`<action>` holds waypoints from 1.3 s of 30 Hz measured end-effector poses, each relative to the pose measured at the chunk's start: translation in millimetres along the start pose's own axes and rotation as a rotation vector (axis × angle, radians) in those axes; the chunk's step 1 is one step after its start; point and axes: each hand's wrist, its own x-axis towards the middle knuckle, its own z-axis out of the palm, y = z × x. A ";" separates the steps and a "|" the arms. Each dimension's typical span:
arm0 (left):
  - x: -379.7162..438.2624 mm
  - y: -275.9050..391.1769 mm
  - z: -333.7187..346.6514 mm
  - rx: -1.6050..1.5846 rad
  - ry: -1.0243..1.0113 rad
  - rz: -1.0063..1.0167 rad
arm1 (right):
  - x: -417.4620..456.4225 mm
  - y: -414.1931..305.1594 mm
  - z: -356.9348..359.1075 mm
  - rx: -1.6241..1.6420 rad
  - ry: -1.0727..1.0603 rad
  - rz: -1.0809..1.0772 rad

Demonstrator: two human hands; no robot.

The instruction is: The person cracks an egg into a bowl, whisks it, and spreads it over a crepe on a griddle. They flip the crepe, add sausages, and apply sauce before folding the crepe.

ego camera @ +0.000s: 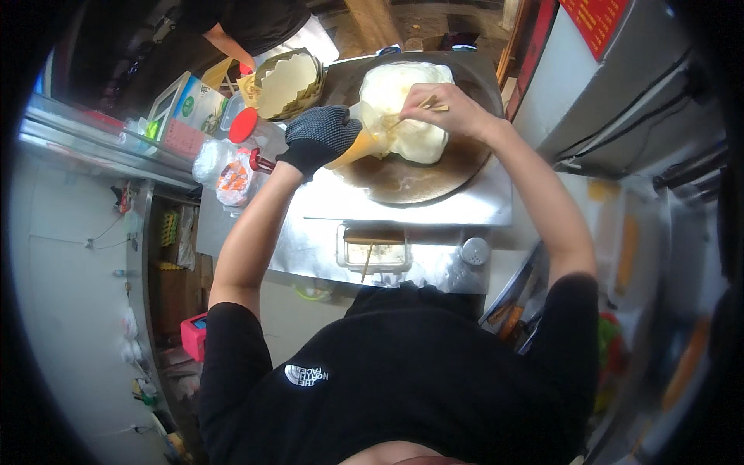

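My left hand (323, 132), in a dark dotted work glove, grips an orange-yellow container (356, 150) at the left side of a round griddle (427, 185). The container is tilted, with its pale mouth towards a puffy white mass, which looks like batter or dough (427, 142), spread on the griddle. Bare and ungloved, my right hand (444, 107) pinches thin wooden sticks (431, 104), probably chopsticks. Their lower ends reach the white mass beside the container's mouth. Fingers hide part of the sticks, and what is inside the container cannot be made out.
Near me on the steel counter (314, 247) stand a clear tub (378, 256) with a stick across it and a metal-topped shaker (475, 251). Left are a red-lidded jar (244, 125), plastic-wrapped bundles (234, 181) and stacked paper liners (289, 84). Another person's arm (229, 45) shows beyond.
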 end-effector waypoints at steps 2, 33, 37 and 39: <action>6.3 5.5 -4.2 0.027 -0.039 -0.032 | 4.4 -0.8 -1.6 0.013 -0.017 0.076; 54.8 14.5 -7.3 0.166 -0.033 0.179 | 26.0 27.7 -19.5 0.310 -0.021 0.302; 52.1 33.0 -15.3 0.250 -0.052 0.193 | 25.6 35.2 -19.1 0.353 0.027 0.327; 49.9 41.9 -17.9 0.312 -0.043 0.215 | 25.1 40.0 -18.7 0.366 0.044 0.330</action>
